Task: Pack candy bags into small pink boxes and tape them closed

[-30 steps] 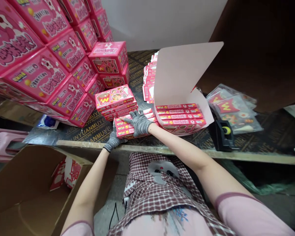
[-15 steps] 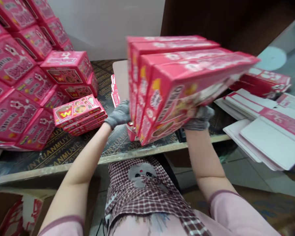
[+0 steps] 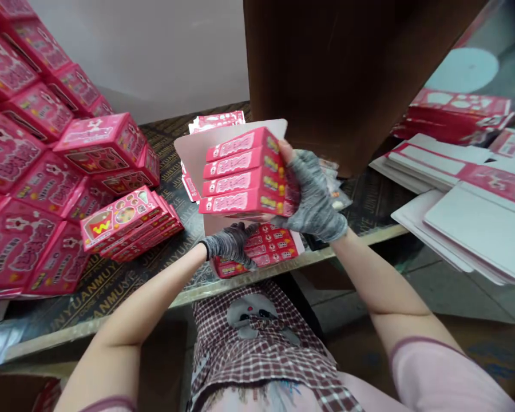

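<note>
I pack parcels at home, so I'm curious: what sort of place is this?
Probably a packing workshop: matching pink boxes stand stacked on a worktop, flat sheets lie nearby, and the gloved right hand holds four small boxes.

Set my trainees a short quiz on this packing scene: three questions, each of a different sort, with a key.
1. Count: how many pink boxes show stacked in the right hand?
2. True or false: the left hand is bare, with no glove.
3. Multiple choice: what rises behind the held stack?
A. A green bottle
B. A pale flap
C. A mirror

Key:
1. Four.
2. False: it wears a grey glove.
3. B.
</note>
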{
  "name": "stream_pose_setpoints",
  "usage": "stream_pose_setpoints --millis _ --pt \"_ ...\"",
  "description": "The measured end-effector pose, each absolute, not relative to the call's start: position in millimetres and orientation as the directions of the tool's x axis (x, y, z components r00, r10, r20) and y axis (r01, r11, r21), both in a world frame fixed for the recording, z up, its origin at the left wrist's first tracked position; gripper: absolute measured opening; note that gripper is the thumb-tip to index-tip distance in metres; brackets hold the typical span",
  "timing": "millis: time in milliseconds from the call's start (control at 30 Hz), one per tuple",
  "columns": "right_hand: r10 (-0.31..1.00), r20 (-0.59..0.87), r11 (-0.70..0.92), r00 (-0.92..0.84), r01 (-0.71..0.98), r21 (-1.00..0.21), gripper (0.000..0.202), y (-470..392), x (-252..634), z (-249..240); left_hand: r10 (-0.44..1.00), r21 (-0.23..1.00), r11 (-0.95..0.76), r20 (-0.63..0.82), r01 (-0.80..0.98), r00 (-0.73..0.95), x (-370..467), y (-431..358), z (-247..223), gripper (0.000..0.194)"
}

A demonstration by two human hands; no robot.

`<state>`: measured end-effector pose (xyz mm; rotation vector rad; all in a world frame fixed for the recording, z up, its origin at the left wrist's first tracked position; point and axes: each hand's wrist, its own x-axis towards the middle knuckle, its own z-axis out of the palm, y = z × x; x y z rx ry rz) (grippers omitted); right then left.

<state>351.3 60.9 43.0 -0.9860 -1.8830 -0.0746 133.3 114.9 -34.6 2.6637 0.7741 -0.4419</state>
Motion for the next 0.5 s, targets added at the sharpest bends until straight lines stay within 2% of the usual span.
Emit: stream_pose_setpoints --millis 100,200,300,367,400,433,500 --pt "0.656 0.702 0.585 -0.278 0.774 -0.241 0.098 70.4 334.9 31.7 0.488 0.154 -0.783 -0.449 0.603 0.748 140.0 107.1 -35.2 0.121" --pt "0.736 0.559 0.518 -0.383 0.850 -0.100 0.090 76.2 322.1 16.2 0.546 0.128 -0.765 -0.391 0.632 0.741 132.5 86.8 -32.6 0.109" --pt "0.788 0.403 0.511 -0.466 0.860 -0.004 0.085 82.2 314.5 4.1 0.574 0.179 -0.772 -0.215 0.609 0.790 106.9 61.8 -15.2 0.073" --pt "0.802 0.337 0.519 -0.493 0.854 0.015 0.090 88.4 311.4 1.1 0.577 0.222 -0.797 0.005 0.562 0.817 88.1 57.8 3.1 0.058" --pt "0.805 0.313 0.524 -0.503 0.852 0.022 0.093 92.3 309.9 1.3 0.609 0.212 -0.787 0.124 0.579 0.783 80.9 62.3 11.8 0.061" --pt "0.808 0.289 0.529 -0.514 0.848 0.028 0.096 96.6 308.2 2.4 0.647 0.175 -0.762 0.222 0.623 0.729 75.8 71.0 18.8 0.072" --pt "0.810 0.241 0.543 -0.535 0.839 0.034 0.098 105.2 304.4 6.7 0.701 0.107 -0.700 0.289 0.706 0.652 71.6 96.4 26.0 0.103"
